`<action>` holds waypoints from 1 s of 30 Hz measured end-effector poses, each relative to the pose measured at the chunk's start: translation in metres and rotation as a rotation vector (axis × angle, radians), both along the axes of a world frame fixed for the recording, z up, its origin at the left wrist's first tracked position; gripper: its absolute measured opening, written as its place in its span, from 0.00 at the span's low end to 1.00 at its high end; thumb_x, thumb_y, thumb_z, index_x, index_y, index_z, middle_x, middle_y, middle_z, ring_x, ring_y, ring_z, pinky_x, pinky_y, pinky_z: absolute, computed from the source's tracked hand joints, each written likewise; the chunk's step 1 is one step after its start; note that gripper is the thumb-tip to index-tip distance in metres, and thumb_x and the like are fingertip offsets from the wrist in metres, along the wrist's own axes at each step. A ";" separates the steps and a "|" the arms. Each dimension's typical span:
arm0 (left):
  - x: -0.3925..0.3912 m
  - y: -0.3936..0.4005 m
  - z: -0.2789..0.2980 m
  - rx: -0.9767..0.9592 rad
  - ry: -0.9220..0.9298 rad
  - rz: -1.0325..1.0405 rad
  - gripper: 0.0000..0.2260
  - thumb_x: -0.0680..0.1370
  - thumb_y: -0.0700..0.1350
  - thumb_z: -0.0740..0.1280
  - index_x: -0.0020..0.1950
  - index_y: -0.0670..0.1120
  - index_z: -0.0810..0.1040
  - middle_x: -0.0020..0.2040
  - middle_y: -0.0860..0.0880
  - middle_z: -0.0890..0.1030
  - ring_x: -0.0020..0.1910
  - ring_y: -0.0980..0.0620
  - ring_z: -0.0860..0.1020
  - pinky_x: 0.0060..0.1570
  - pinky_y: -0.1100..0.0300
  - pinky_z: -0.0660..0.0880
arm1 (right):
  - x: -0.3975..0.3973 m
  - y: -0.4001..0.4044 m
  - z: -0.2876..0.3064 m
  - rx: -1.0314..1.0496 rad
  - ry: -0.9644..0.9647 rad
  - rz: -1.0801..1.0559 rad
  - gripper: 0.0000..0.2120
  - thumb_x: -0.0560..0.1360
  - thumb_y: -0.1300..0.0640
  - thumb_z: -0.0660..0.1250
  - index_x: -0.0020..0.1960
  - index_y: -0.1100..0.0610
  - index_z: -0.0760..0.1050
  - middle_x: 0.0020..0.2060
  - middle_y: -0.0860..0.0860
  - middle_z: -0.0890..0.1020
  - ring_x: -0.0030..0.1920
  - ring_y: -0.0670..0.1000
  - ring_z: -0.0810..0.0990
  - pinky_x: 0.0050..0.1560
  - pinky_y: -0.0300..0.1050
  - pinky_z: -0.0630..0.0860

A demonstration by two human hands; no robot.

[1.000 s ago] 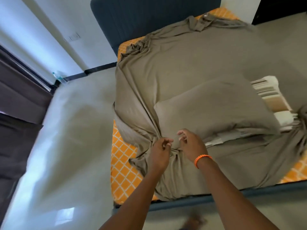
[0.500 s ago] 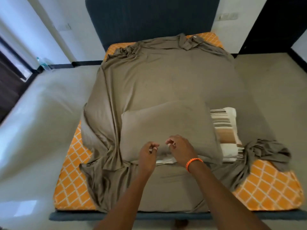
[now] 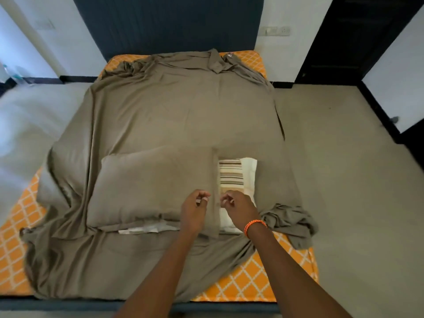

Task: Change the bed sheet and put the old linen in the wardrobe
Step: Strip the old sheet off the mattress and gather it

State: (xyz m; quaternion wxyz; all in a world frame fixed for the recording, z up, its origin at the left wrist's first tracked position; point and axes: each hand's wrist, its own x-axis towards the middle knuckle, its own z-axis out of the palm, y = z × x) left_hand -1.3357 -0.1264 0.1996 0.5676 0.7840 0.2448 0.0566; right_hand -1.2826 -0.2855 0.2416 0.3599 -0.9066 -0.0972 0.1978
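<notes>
A loose taupe bed sheet [image 3: 183, 115] lies rumpled over the orange lattice-patterned mattress [image 3: 252, 283]. On it rests a pillow in a taupe pillowcase [image 3: 149, 187], and a striped pillow [image 3: 230, 174] sticks out at its right end. My left hand [image 3: 193, 210] hovers over the pillowcase's right edge with fingers curled toward the thumb. Just to its right, my right hand [image 3: 239, 208], with an orange wristband, is over the striped pillow, fingers curled too. I see no cloth between the fingers of either hand.
A dark blue headboard [image 3: 167, 26] stands at the far end of the bed. Bare beige floor [image 3: 344, 180] runs along the right side, with a dark door [image 3: 348, 37] at the back right. A bunched sheet corner [image 3: 291, 221] lies near the right edge.
Both hands let go of the sheet fold near the pillow's front left and moved right to the pillow's right end. The view swung to face the bed squarely.
</notes>
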 end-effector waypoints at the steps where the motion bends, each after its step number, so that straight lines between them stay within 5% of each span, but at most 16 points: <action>1: 0.004 -0.022 -0.001 0.007 0.008 0.026 0.14 0.81 0.37 0.67 0.48 0.57 0.82 0.45 0.58 0.85 0.45 0.50 0.83 0.52 0.46 0.82 | 0.008 -0.021 -0.002 0.010 0.006 0.018 0.09 0.80 0.59 0.63 0.51 0.50 0.82 0.49 0.48 0.84 0.48 0.50 0.81 0.52 0.51 0.81; 10: 0.023 -0.187 0.014 -0.052 0.077 0.183 0.14 0.82 0.38 0.66 0.48 0.59 0.81 0.47 0.58 0.84 0.44 0.52 0.82 0.52 0.47 0.82 | 0.059 -0.160 -0.004 0.058 0.033 0.121 0.09 0.81 0.59 0.64 0.49 0.51 0.83 0.46 0.48 0.85 0.48 0.50 0.82 0.52 0.51 0.81; 14: 0.037 -0.220 0.007 -0.069 0.110 0.204 0.12 0.81 0.40 0.66 0.48 0.58 0.83 0.47 0.64 0.83 0.50 0.51 0.83 0.55 0.41 0.82 | 0.078 -0.187 -0.002 0.059 0.044 0.119 0.09 0.81 0.59 0.65 0.49 0.50 0.83 0.45 0.47 0.84 0.46 0.48 0.81 0.50 0.48 0.80; 21: 0.076 -0.275 -0.011 -0.105 0.151 0.218 0.13 0.81 0.39 0.66 0.49 0.57 0.83 0.45 0.64 0.83 0.47 0.54 0.83 0.51 0.43 0.83 | 0.109 -0.232 -0.020 0.032 0.067 0.115 0.09 0.80 0.58 0.66 0.45 0.48 0.82 0.42 0.47 0.84 0.45 0.49 0.81 0.49 0.49 0.81; 30: 0.165 -0.345 -0.059 -0.121 0.176 0.393 0.12 0.80 0.36 0.65 0.53 0.51 0.84 0.47 0.56 0.83 0.51 0.54 0.82 0.55 0.40 0.82 | 0.220 -0.288 -0.065 0.028 0.133 0.276 0.08 0.80 0.58 0.65 0.48 0.50 0.83 0.44 0.45 0.85 0.47 0.49 0.82 0.51 0.49 0.81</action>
